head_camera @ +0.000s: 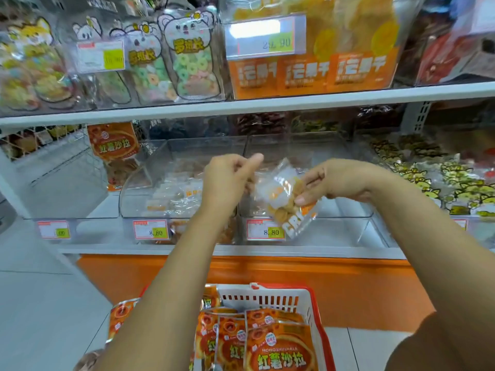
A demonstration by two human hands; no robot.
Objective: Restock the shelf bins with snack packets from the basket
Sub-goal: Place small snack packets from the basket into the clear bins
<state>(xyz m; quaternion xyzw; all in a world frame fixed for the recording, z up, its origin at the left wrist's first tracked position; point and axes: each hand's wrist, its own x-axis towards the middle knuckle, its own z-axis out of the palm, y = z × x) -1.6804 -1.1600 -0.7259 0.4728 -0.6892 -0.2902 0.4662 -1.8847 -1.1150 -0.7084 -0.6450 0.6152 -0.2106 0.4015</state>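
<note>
Holding a clear snack packet point(285, 200) above the lower shelf, a person works with both hands in front of two see-through bins. Far left of the grip, an orange pouch point(115, 143) stands upright beside the left bin point(134, 199), whose open top and low front wall show a shallow layer of similar packets. The left hand point(227, 178) sits at the packet's left edge, fingers curled and thumb out; whether it pinches the film cannot be told. The right hand point(330, 180) pinches the packet's right side between thumb and fingers. The packet hangs tilted, its lower corner crossing the front lip of the right bin point(345, 213), which lies just behind and below the grip. A price tag point(265, 230) fronts that bin. Above the grip, the upper shelf edge point(241, 106) leaves an open gap over both bins. Below the forearms, a white-and-red basket point(267, 297) holds orange packets point(280, 352), near the orange shelf base point(294, 277) and pale floor tiles point(40, 290).
</note>
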